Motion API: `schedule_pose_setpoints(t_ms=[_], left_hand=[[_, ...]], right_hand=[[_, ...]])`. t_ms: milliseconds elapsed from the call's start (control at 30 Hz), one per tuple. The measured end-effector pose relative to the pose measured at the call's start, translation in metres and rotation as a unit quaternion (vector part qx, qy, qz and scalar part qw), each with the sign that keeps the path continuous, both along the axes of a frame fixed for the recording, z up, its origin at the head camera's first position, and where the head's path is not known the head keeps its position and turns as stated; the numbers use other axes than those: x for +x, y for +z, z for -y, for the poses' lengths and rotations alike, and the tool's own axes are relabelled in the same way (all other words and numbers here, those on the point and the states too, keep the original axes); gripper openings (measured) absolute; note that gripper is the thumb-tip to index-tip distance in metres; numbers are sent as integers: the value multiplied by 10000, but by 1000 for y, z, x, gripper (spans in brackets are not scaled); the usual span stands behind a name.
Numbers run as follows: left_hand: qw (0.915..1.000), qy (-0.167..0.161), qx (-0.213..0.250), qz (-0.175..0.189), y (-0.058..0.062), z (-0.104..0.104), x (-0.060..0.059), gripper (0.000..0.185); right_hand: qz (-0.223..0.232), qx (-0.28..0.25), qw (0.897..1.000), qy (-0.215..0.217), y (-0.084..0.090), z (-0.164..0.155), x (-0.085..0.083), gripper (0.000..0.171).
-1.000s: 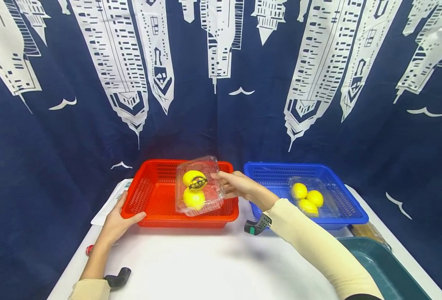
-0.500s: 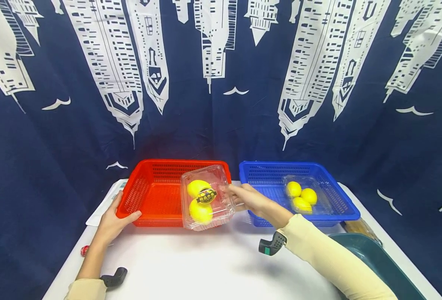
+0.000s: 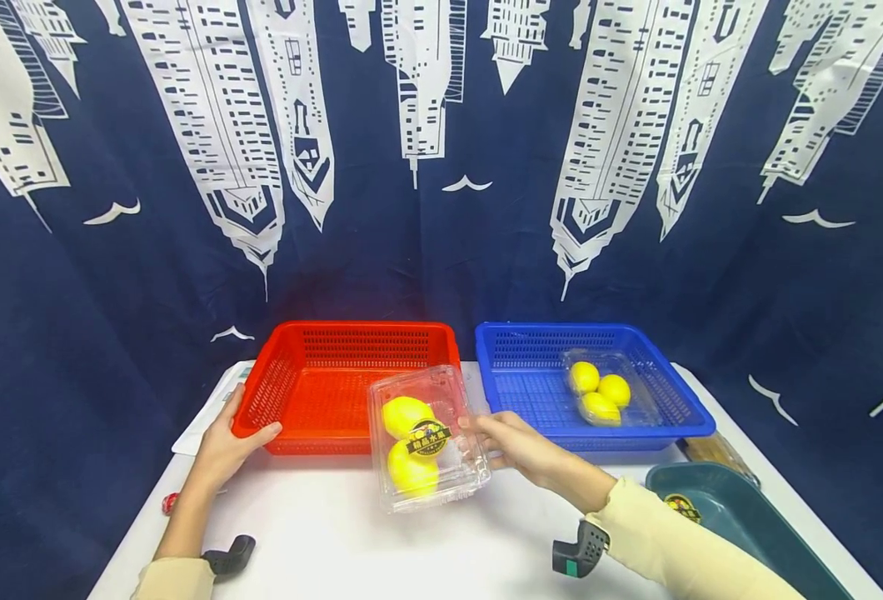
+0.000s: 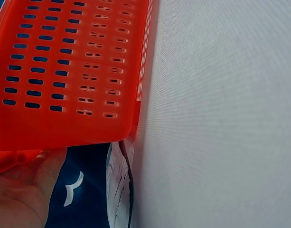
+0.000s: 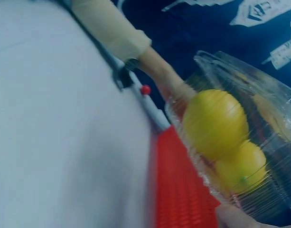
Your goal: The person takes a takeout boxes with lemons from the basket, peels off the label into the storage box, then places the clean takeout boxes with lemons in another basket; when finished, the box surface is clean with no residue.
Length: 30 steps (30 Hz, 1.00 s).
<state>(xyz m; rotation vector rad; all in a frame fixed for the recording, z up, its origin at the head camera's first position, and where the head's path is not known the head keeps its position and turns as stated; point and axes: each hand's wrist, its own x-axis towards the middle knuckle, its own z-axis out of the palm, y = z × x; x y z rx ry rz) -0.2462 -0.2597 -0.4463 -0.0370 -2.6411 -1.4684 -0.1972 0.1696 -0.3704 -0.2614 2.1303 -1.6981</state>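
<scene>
My right hand (image 3: 520, 446) pinches the right edge of a clear plastic clamshell box (image 3: 452, 400). Inside it lie two lemons (image 3: 411, 467), and its lid bears a black and gold label. The box is tilted, in front of the red basket (image 3: 321, 433) and over the white table. From the right wrist, the lemons (image 5: 214, 123) show through the ribbed plastic, with the right thumb (image 5: 233, 218) at the lower edge. My left hand (image 3: 224, 442) grips the left rim of the red basket, thumb at the near side. The left wrist view shows that hand (image 4: 22, 194) below the basket's wall.
A blue basket (image 3: 497, 392) on the right holds another clear box (image 3: 640, 396) with three lemons. A dark green tray (image 3: 749, 517), with a label in it, stands at the near right. A packet (image 3: 212, 408) lies behind the left hand, a small red thing (image 3: 169, 502) beside the left forearm.
The right hand has brought the box of lemons from over the red basket toward the person and slightly right. The left hand stays on the basket's rim; a label in the green tray has come into view.
</scene>
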Motion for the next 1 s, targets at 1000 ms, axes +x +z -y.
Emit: schedule_pose_setpoints(t_ms=[1000], left_hand=[[9994,-270,14,201,2,3,-1,110]], right_hand=[[597,-500,9961,-407,-64,-54,77,50]])
